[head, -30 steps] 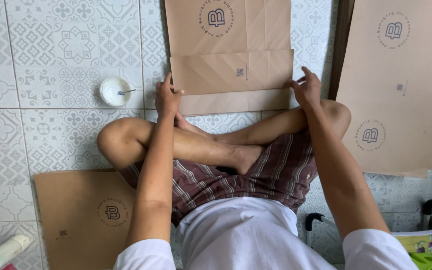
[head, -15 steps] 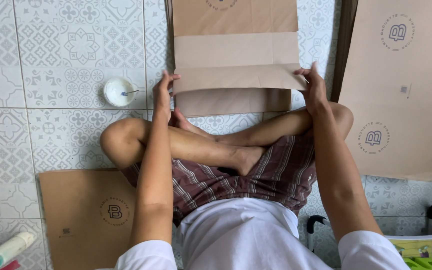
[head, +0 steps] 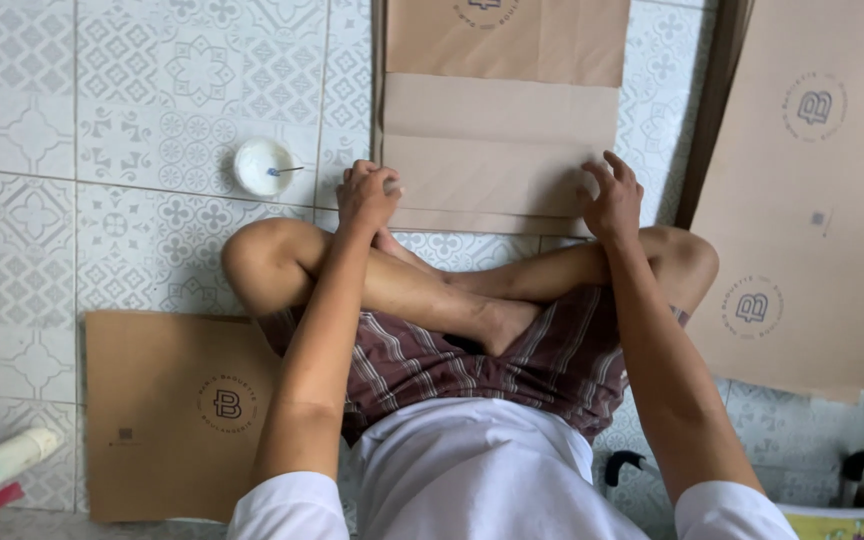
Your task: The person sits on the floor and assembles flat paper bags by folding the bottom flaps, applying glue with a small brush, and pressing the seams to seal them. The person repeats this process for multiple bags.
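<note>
A tiled floor (head: 102, 110), white with grey patterns, fills the view. On it a person sits cross-legged in striped shorts and a white shirt, seen from above.

At the far right a stack of flat brown sheets (head: 812, 200) lies on the floor, each with a round printed mark, its near edge reaching past the person's right knee. Straight ahead of the knees lies the brown paper bag (head: 502, 130), flat, with a paler band folded across its middle and a printed mark at its far edge. Its near edge lies just beyond the shins.

Another flat brown bag (head: 167, 410) lies at the lower left, beside the left thigh, part of it hidden under the left arm.

The left hand (head: 367, 195) rests on the near left corner of the bag ahead, fingers curled and closed onto the paper's edge. The right hand (head: 612, 195) presses on the near right part of the same bag, fingers spread and bent, open rather than gripping.

A small white dish (head: 264, 166) with a thin stick in it stands on the floor just left of the left hand, apart from the bag. A white roll (head: 7, 460) shows at the bottom left corner, well apart from both hands.
</note>
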